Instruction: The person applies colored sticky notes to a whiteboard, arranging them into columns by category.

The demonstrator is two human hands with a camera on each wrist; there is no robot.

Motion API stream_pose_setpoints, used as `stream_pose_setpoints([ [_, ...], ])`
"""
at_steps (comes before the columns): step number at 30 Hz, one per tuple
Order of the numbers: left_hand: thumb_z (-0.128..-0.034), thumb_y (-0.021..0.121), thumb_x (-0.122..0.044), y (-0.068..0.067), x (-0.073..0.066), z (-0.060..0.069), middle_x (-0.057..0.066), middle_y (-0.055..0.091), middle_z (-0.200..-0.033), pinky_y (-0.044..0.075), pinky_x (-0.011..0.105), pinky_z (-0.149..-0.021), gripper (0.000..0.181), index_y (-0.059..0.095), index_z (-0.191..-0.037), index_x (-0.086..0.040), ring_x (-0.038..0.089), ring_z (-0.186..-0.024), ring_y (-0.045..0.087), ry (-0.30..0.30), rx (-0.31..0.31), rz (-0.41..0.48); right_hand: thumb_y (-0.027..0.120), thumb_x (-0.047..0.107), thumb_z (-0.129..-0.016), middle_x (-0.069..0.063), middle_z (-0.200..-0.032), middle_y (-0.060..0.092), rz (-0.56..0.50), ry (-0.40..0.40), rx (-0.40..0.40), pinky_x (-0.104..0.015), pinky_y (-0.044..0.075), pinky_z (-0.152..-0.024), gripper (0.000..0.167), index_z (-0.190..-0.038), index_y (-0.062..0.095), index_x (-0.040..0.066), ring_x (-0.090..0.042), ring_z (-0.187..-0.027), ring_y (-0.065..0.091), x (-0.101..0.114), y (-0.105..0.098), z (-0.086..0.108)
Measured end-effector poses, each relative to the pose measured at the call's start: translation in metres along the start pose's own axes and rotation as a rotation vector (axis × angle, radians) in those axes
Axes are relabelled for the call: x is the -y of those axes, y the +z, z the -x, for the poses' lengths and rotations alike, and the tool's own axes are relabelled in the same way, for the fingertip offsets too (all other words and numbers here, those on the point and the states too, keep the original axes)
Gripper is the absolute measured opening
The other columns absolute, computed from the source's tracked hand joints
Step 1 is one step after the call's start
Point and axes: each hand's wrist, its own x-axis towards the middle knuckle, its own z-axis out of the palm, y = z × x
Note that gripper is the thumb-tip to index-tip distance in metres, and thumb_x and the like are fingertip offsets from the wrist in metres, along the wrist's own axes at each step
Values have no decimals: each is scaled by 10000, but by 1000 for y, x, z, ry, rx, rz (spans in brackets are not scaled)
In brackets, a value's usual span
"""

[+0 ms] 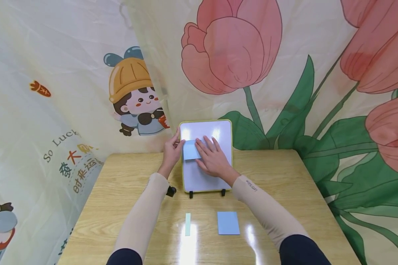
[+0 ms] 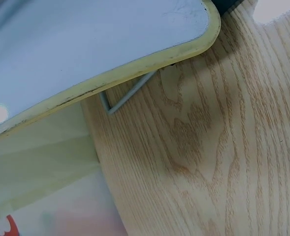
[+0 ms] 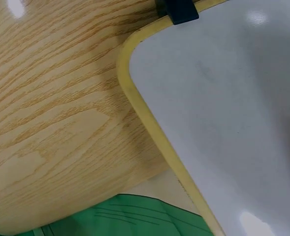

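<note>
With fingers of right hand (image 1: 215,159) spread on note (image 1: 190,150), pinch by left hand (image 1: 171,150) unclear: may tip whiteboard (image 1: 200,178) by overpressing

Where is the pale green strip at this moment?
In the head view, the pale green strip lies on the wooden table in front of the whiteboard, to the left of the square blue note lying there.
</note>
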Motion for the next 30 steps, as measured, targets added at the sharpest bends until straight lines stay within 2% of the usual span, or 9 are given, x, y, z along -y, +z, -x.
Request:
stream_pose_setpoints([
  [8, -969, 643, -163, -2, -2, 1, 105, 584, -833, 446, 155, -571, 558, 437, -1478, -261, 106, -613, 475, -27, 2, 10, 379, 498, -1018, -6, -1660, 190, -7, 15, 3, -508, 50, -1247, 691, -1577, 242, 116, -291, -1547, 93, -5, -3, 5],
  [20, -993, 598, -138, -1, -1, 2, 86, 545, -786, 421, 183, -538, 545, 415, -1491, -264, 113, -561, 425, -3, 12, -14, 399, 482, -1012, -16, -1660, 197, -25, 32, -7, -525, 75, -1240, 692, -1576, 243, 112, -298, -1545, 103, -5, -2, 10],
  [30, -1011, 563, -136, 0, -3, 4, 104, 557, -826, 461, 196, -578, 558, 374, -1515, -287, 169, -615, 494, -19, 25, -23, 359, 504, -1018, -13, -1665, 172, -4, 45, 26, -522, 70, -1243, 692, -1579, 235, 118, -291, -1549, 73, -5, -2, 14],
])
